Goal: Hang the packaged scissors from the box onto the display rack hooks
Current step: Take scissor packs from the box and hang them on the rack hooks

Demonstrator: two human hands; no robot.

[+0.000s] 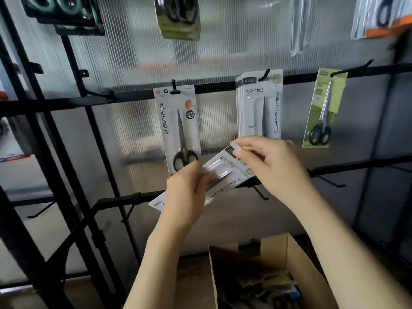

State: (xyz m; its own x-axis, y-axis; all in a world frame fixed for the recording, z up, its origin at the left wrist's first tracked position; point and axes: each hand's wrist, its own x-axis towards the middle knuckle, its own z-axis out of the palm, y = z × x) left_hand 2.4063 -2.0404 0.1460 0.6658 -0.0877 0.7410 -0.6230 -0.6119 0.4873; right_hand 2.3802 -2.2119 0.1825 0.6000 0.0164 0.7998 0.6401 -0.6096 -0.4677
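So the rack (142,98) is black metal bars with thin black hooks sticking out, set in front of a ribbed, see-through plastic wall panel (223,52). On its middle bar hang three lots of flat, glossy cards with scissors sealed under clear plastic: a white pack (177,128) printed SCISSORS with black loop handles, to the right of that a small stack of white packs (259,103) with Japanese-style lettering, and further right a lime green pack (323,108) hanging a bit tilted.

The pack being handled (225,172) is white and matches that stack. It sits just below the rack's middle bar, tilted, top end up to the right, in front of the lower bar. The left hand (186,190) grips its lower half, fingers curled over the front. The right hand (270,165) pinches the top end near the dark label, right under the stack of matching packs. It's not on a hook yet.

Below the rack, bottom right, there's a brown cardboard box (289,253) with its flaps up. Inside is a dim jumble of more packs (267,288), too dark and blurry to make out properly.
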